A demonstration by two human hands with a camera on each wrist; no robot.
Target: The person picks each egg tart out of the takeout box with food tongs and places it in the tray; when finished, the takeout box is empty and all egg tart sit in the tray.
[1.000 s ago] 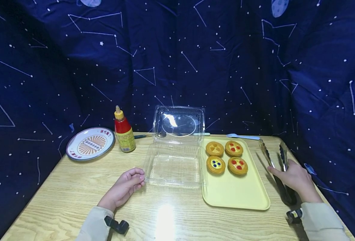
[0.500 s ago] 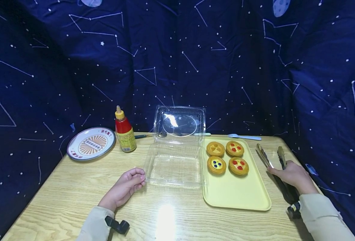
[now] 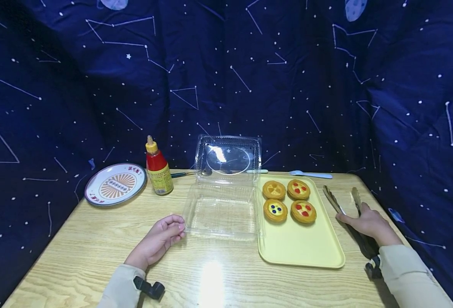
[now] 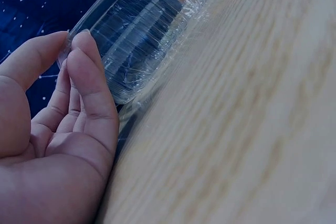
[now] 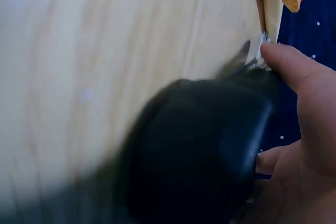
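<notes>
Right hand point(image 3: 366, 222) grips tongs point(image 3: 347, 214) beside the tray point(image 3: 303, 250) of four tarts point(image 3: 289, 200); left hand point(image 3: 161, 237), fingers loosely curled, touches the open box point(image 3: 222, 209), which could likely skid if nudged.

head: high, looking forward-down over whole worktop point(image 3: 95, 244) | left wrist: close, low along clear clamshell box point(image 4: 142, 40) | right wrist: very close on tongs point(image 5: 199, 145), blurred | all share worktop
</notes>
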